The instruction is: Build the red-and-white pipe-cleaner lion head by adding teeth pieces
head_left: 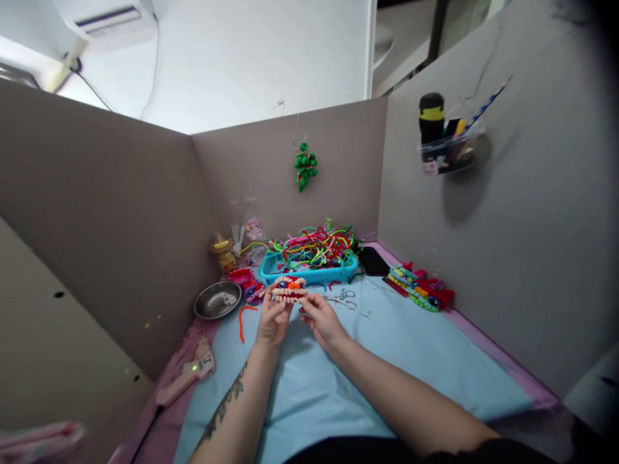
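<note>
My left hand (272, 320) pinches the left end of the pipe-cleaner figure (289, 291); held between both grips, it shows a pale tooth-row under an orange-red top with blue eyes; my right hand (323, 320) pinches its right end.

That little piece (289, 291) you've got is orange and red on top, with a cream-white row underneath. The tray (309, 276) is turquoise, and the pipe cleaners (316, 246) in it are red, green, yellow and pink. The mat (387, 351) is pale blue over a pink cloth (180, 353). The bowl (217, 300) is silver, the glue gun (186, 379) pink, the phone (373, 261) black and the hanging ornament (305, 165) bright green.
</note>
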A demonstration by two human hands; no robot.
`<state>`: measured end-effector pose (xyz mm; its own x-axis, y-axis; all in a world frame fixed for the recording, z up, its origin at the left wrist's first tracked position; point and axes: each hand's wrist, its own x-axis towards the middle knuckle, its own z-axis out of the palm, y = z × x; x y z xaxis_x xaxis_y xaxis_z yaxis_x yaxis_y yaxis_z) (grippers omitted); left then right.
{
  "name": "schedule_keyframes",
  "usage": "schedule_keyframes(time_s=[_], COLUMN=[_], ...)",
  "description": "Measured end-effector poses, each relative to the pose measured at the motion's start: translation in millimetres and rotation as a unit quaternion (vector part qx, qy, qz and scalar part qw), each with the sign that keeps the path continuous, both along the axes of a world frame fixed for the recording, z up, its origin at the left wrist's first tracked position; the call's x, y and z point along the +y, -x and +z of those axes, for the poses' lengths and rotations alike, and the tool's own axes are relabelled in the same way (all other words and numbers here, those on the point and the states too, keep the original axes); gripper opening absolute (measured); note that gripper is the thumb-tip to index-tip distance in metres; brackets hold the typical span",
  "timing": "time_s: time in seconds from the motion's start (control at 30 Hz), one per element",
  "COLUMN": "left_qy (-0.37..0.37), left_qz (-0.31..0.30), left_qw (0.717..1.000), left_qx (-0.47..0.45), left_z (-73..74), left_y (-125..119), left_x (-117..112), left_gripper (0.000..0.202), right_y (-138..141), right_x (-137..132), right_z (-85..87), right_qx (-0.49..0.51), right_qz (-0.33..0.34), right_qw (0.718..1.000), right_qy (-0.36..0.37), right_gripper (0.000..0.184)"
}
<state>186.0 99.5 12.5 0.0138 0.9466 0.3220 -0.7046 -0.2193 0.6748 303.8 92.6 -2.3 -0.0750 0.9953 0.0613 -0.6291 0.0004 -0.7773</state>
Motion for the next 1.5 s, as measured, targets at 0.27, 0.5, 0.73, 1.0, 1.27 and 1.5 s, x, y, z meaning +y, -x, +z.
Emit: schedule_keyframes(time_s=[0.27, 0.5, 0.73, 1.0, 1.27, 1.5], left_qy=[0.018, 0.039, 0.025, 0.043, 0.060, 0.044], left_qz=[0.015, 0.026, 0.010, -0.007, -0.023, -0.077], left_qw=[1.000, 0.999, 0.999, 0.999, 0.998, 0.996], left_qx=[-0.007, -0.010, -0.030, -0.027, -0.014, -0.016], left_z=[-5.9, -4.9, -4.0, -2.4, -10.5, -2.3], left_y=[2, 4, 6, 6, 7, 0], left_x=[4, 4, 5, 3, 7, -2], left_gripper=[0.051, 0.050, 0.049, 0.051, 0.054, 0.056], right_y=[0, 2, 2, 1, -1, -7], right_x=[2, 1, 2, 0, 4, 13], right_z=[-3.0, -5.9, -8.0, -0.4, -1.1, -0.3], right_qx=[0.000, -0.049, -0.080, -0.022, 0.056, 0.093], right_qz=[0.026, -0.001, -0.034, -0.020, -0.016, -0.033], right_qw=[1.000, 0.999, 0.995, 0.999, 0.998, 0.995], right_qy=[0.004, -0.023, -0.049, -0.021, 0.019, 0.017], right_gripper=[0.026, 0.025, 0.024, 0.022, 0.020, 0.020])
